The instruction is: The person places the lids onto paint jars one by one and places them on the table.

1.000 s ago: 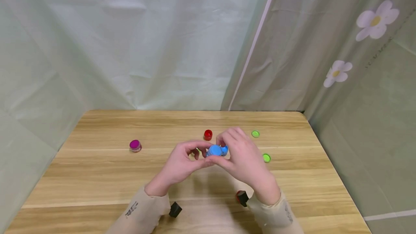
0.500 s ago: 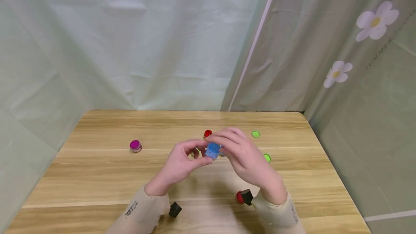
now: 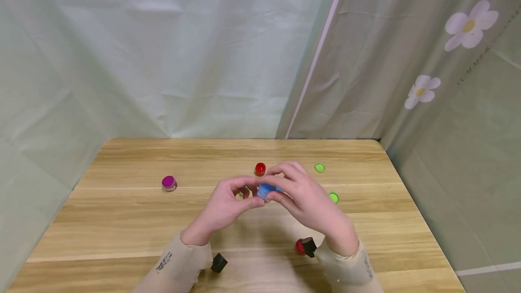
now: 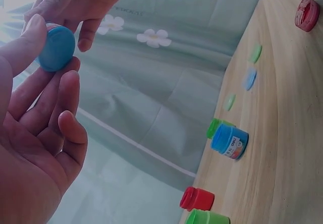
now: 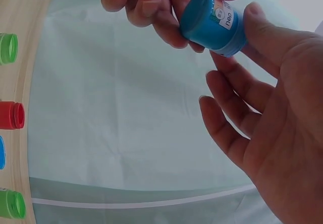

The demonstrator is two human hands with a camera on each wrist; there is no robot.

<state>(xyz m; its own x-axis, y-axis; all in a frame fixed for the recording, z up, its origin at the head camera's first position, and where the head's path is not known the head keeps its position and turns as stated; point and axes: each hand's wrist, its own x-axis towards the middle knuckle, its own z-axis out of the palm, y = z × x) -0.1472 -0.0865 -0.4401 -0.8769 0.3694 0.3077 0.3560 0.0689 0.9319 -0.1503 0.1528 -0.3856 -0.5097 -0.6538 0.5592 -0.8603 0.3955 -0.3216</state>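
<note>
Above the middle of the table, both hands meet at a small blue paint jar [image 3: 265, 190] with a printed label [image 5: 223, 14]. My left hand [image 3: 229, 202] grips its body from the left between thumb and fingers. From the other side my right hand [image 3: 305, 196] pinches the jar's lid end [image 5: 233, 42] between thumb and forefinger, its other fingers loosely bent. In the left wrist view the round blue end [image 4: 57, 50] of the jar shows past the left thumb. The right hand covers part of the jar in the head view.
A purple-lidded jar [image 3: 169, 183] stands left on the wooden table. Behind the hands are an open red jar [image 3: 260, 169], a blue jar [image 4: 231, 142] and green jars [image 4: 208, 218]. Green lids [image 3: 319, 167] and a blue lid [image 4: 250, 78] lie right; a red lid [image 3: 300, 246] lies near the right sleeve.
The right hand's fingers loosened and spread over the jar's top, then closed round it again with the thumb in front. The left hand has kept its hold in nearly the same place.
</note>
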